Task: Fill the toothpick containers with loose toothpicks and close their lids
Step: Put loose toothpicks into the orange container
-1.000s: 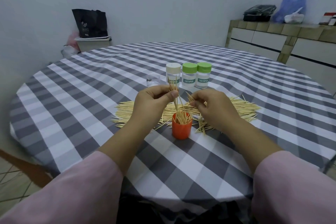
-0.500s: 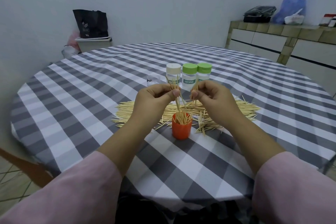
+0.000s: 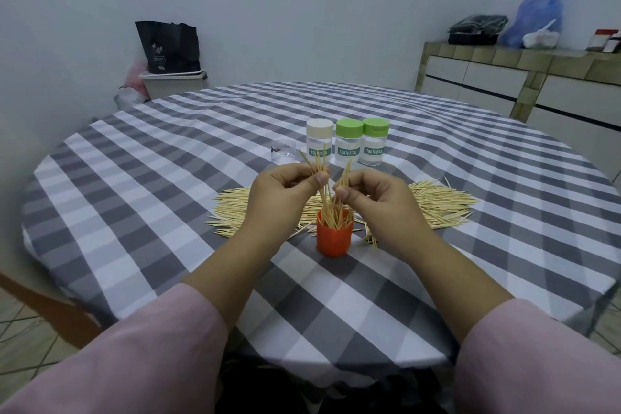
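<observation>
An orange cap-shaped container (image 3: 334, 240) stands upright on the checked tablecloth, with toothpicks sticking up out of it. My left hand (image 3: 285, 193) pinches a small bunch of toothpicks (image 3: 317, 170) just above it. My right hand (image 3: 376, 197) pinches another bunch (image 3: 345, 175) beside the first, their lower ends reaching into the orange container. Loose toothpicks (image 3: 437, 203) lie spread on the cloth behind my hands. Three closed containers stand further back: a cream-lidded one (image 3: 319, 144) and two green-lidded ones (image 3: 349, 144) (image 3: 375, 143). A clear empty body (image 3: 284, 151) stands left of them.
The round table (image 3: 168, 212) has a grey and white checked cloth. A wooden chair edge (image 3: 40, 306) shows at lower left. A tiled counter (image 3: 537, 77) with bags stands at the right wall; a bin with a black bag (image 3: 168, 54) sits behind the table.
My right hand has risen from the loose pile with a bunch of toothpicks and come beside my left hand above the orange container. The left hand has stayed nearly still.
</observation>
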